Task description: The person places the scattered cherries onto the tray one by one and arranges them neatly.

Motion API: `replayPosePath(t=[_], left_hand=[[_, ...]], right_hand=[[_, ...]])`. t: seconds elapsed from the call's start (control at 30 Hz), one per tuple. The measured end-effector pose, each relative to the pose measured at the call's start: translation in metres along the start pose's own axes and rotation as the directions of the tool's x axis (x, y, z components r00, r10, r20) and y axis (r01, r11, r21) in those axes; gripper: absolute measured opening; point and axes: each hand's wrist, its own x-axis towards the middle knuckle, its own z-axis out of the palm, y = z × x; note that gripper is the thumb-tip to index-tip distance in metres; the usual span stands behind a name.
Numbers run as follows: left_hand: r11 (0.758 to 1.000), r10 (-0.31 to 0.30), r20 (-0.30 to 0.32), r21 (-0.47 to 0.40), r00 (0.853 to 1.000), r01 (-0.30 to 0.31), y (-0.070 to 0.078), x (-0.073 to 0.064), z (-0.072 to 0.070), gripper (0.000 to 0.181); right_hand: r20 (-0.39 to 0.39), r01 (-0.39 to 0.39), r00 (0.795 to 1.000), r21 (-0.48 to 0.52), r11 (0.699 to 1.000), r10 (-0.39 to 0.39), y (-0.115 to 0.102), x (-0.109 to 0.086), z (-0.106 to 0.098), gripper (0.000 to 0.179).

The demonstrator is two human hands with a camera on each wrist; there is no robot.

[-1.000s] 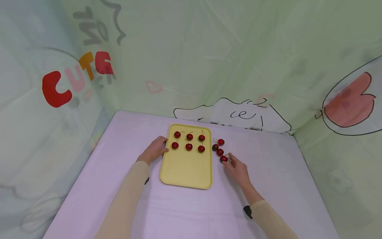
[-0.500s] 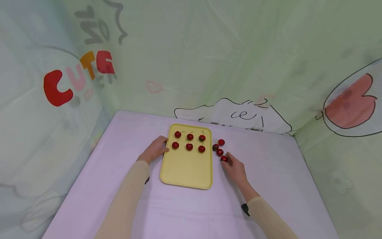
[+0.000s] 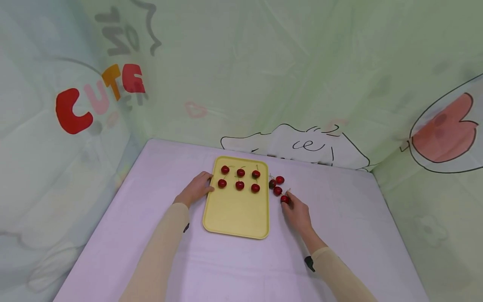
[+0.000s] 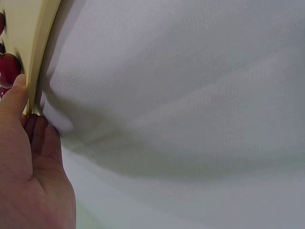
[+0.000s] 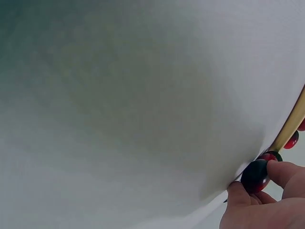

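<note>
My left hand [image 3: 195,189] grips the left rim of a yellow tray [image 3: 235,220], thumb over the edge and fingers outside it. In the left wrist view the left hand [image 4: 35,167] shows close to the tray's rim [image 4: 39,47]. On the tray, two rows of red cherries with thin stems lie in its far half, one being a cherry [image 3: 240,185]. Right of the tray, my right hand [image 3: 298,213] pinches a cherry [image 3: 285,199] between thumb and fingers. That dark red cherry [image 5: 255,176] also shows in the right wrist view, held by the right hand [image 5: 271,198].
Beside the tray's right rim, three loose cherries sit close together, among them a cherry [image 3: 277,191]. A pale lilac cloth [image 3: 234,268] covers the table. Printed fabric walls [image 3: 241,75] stand behind it and at both sides.
The right thumb and fingers have closed on the nearest loose cherry and shifted it slightly up and right. The neighbouring cherries have moved a little. The left hand and tray stay in place.
</note>
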Motion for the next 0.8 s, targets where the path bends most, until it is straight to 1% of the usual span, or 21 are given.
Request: replayPosePath(t=[0.23, 0.4, 0.63, 0.8], left_hand=[[1.0, 0.007, -0.004, -0.005, 1.0, -0.007, 0.0, 0.0, 0.0, 0.051], [1.0, 0.021, -0.011, -0.004, 1.0, -0.021, 0.0, 0.0, 0.0, 0.05], [1.0, 0.027, -0.019, -0.004, 0.999, -0.027, -0.001, -0.001, 0.0, 0.049], [0.999, 0.037, -0.022, -0.003, 0.999, -0.037, -0.001, -0.002, -0.001, 0.048]], right_hand=[[-0.007, 0.011, 1.0, -0.025, 1.0, -0.011, 0.003, 0.004, 0.004, 0.053], [-0.019, 0.007, 1.0, -0.026, 1.0, -0.007, -0.003, 0.002, 0.0, 0.052], [-0.053, -0.006, 0.999, 0.019, 1.0, 0.007, -0.013, 0.003, -0.009, 0.052], [-0.058, 0.018, 0.998, 0.053, 0.998, -0.015, -0.017, 0.009, -0.009, 0.052]])
